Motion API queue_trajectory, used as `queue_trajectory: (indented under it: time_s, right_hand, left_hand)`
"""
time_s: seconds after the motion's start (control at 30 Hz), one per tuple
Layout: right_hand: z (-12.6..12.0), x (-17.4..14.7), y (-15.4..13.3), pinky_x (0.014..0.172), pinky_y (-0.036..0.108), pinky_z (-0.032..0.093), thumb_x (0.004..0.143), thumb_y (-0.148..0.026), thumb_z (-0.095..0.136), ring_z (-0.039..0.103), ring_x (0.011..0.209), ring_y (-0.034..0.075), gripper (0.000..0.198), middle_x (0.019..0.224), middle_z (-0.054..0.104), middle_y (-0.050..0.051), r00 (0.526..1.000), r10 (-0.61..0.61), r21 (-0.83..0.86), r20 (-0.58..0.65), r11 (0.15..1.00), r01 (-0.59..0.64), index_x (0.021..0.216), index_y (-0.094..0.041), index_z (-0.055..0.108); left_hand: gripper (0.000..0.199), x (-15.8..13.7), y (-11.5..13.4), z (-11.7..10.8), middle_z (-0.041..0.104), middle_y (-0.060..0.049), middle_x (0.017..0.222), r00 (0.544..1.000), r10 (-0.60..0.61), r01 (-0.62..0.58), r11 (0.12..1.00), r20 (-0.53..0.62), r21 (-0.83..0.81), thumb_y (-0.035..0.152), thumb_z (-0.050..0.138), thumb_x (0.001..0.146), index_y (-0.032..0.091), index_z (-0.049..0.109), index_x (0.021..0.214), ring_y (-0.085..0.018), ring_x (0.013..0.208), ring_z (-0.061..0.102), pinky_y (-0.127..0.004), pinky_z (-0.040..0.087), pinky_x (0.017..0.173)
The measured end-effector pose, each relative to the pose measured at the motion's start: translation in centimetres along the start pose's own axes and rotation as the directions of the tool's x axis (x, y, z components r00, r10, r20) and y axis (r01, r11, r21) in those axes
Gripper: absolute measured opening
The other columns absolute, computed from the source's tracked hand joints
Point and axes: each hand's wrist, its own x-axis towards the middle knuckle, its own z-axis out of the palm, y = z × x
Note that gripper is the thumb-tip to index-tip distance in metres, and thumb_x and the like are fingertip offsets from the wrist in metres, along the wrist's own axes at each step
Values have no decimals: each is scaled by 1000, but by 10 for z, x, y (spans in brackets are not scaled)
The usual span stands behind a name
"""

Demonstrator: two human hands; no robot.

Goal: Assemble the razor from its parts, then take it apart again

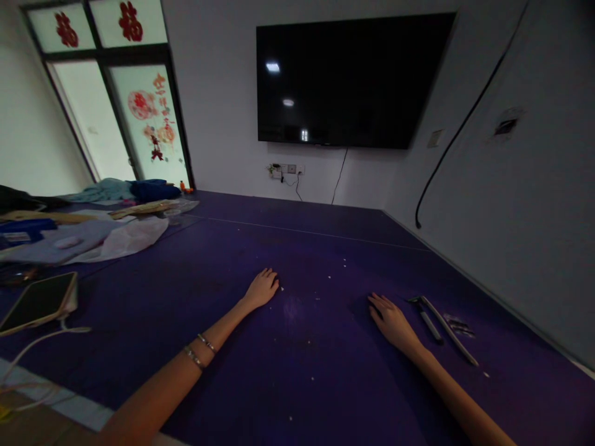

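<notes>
My left hand (261,288) lies palm down on the purple tabletop (297,384), fingers stretched forward and holding nothing. Two bracelets (199,351) circle the left wrist side of the forearm. A tiny white scrap (282,288) sits by its fingertips. My right hand (393,321) also rests on the table, fingers slightly spread, with nothing in it. Just right of it are a dark pen-shaped tool (431,324) with a grey body and a long, thin, pale curved strip (450,331), whose kinds I cannot make out. The two hands are well apart.
At the left lie a phone (39,301) with a white cable (37,339), a thin white plastic sheet (134,240), a blue item (28,230) and heaped cloth (153,189). A wall television (348,83) hangs behind the table. A black cable (460,133) dangles along the right wall.
</notes>
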Motion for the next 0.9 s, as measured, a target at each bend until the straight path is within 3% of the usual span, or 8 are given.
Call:
queue_trajectory:
  time_s: [0.23,0.5,0.9]
  right_hand:
    - [4,-2,4,100,47,37,86,-34,34,39,125,28,44,131,49,11,1000,8,17,-15,1000,-7,121,-17,54]
    - [1,-3,2,100,45,36,87,-35,33,37,126,28,47,132,48,13,1000,11,-18,15,1000,-11,122,-12,54]
    - [-1,-6,-3,101,45,35,87,-34,34,41,123,29,45,132,47,15,999,11,37,-32,999,-10,120,-12,55]
  left_hand:
    - [42,-1,-1,1,45,-15,133,1000,4,-4,1000,7,-19,31,33,87,10,51,118,-25,129,33,-40,26,106]
    - [44,-2,-3,2,44,-16,134,1000,8,-8,1000,24,10,31,32,87,9,50,121,-25,130,31,-39,24,106]
    - [46,-7,-2,-1,42,-15,136,999,21,-21,1000,45,13,33,31,88,10,48,123,-24,131,29,-40,24,106]
